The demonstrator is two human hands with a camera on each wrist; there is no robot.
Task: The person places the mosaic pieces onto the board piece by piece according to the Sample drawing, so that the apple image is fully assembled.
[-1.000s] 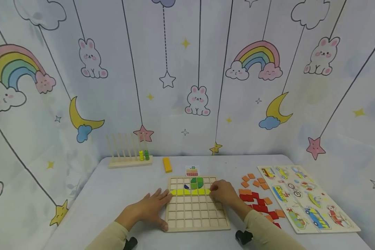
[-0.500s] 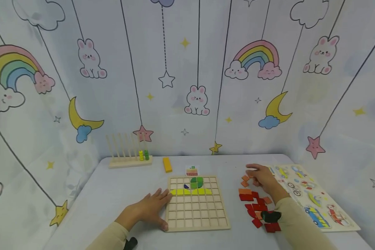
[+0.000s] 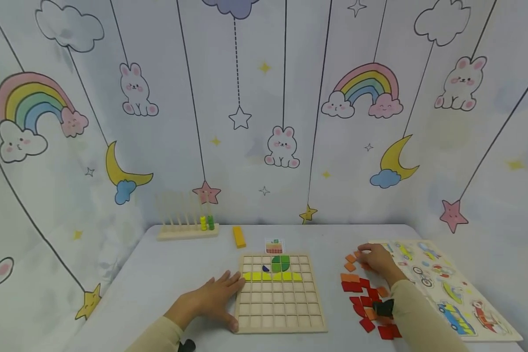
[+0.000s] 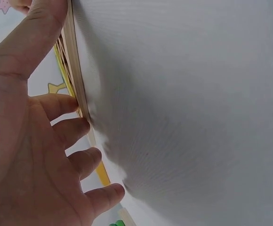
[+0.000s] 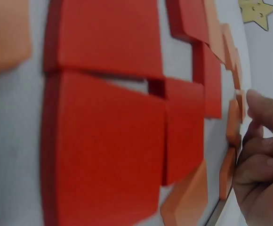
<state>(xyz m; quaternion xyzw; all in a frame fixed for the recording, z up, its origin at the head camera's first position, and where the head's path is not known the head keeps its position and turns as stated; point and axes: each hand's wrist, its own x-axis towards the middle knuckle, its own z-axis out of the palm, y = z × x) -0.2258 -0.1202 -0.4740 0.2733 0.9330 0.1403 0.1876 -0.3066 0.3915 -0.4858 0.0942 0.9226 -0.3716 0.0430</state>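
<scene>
A wooden grid board (image 3: 281,320) lies on the table. Green tiles (image 3: 280,264), a small dark blue piece (image 3: 266,268) and a row of yellow tiles (image 3: 267,276) fill some upper cells. My left hand (image 3: 215,299) rests along the board's left edge, fingers spread; in the left wrist view, the thumb and fingertips meet its wooden side. Right of the board, my right hand (image 3: 377,260) reaches down among loose orange tiles (image 3: 349,267), fingers bent and fingertips right at one tile. Whether it pinches that tile, I cannot tell. Red tiles (image 5: 110,150) lie nearer the wrist.
A picture card (image 3: 275,246) lies behind the board, with an orange-yellow block (image 3: 239,237) to its left. A peg rack (image 3: 187,231) holding yellow and green beads stands at the back left. On the right lies a vehicle puzzle board (image 3: 459,293), partly under my right forearm.
My right hand has left the right end of the yellow row, moved right to the orange tiles, and lowered its fingertips among them. My left hand stays at the board's edge.
</scene>
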